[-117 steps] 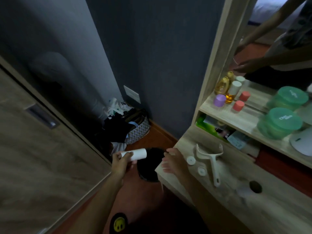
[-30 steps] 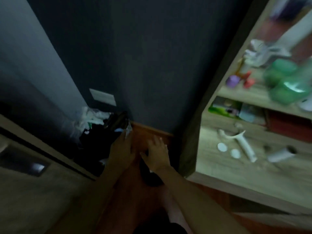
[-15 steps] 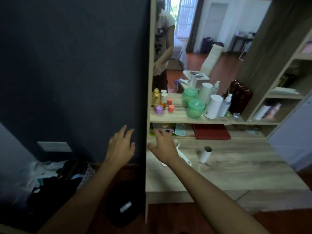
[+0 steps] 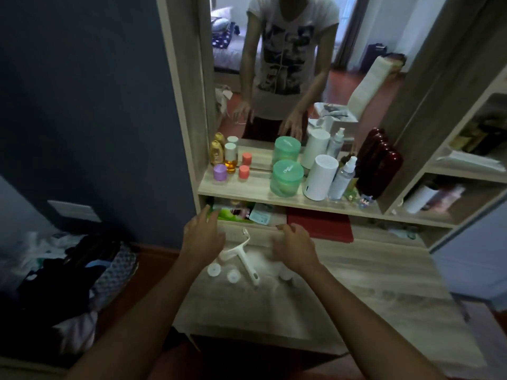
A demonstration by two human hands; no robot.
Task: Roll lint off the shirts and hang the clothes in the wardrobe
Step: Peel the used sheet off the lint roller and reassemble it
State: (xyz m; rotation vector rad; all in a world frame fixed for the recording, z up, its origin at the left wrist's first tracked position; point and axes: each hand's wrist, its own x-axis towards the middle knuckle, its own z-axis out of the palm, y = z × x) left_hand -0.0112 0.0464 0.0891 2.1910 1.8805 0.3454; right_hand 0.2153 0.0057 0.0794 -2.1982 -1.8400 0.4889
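1. My left hand (image 4: 204, 239) hovers over the dresser top (image 4: 356, 283), fingers loose and a little spread, holding nothing. The white roller frame lies just at its 4 o'clock, not touched.

2. Two small white end caps (image 4: 212, 270) sit on the wood at 6 o'clock from my left hand, side by side, apart from the frame. I'd guess they are light, hard plastic that skids easily; better pinched by the rim than pressed from above.

3. The lint roller handle (image 4: 242, 256) lies flat between my hands, fork end toward 12 o'clock, grip end toward 5 o'clock. No roll is mounted on it. It looks like stiff, light, smooth plastic. I'd take it round the straight grip; the fork arms look thin and are probably the part that flexes.

4. My right hand (image 4: 295, 249) is just right of the frame, fingers softly curled, nothing visibly in them. Motion blur hides the fingertips, so contact with the wood is uncertain.

5. A white roll (image 4: 285, 275) peeks out under my right wrist, at 6 o'clock from that hand, mostly hidden. If it is the sticky refill, it is likely a light cardboard-cored tube that rolls freely and is tacky on its face; I'd hold it by the ends.

6. No shirt is within reach; a heap of clothes (image 4: 68, 270) sits far off at 9 o'clock.
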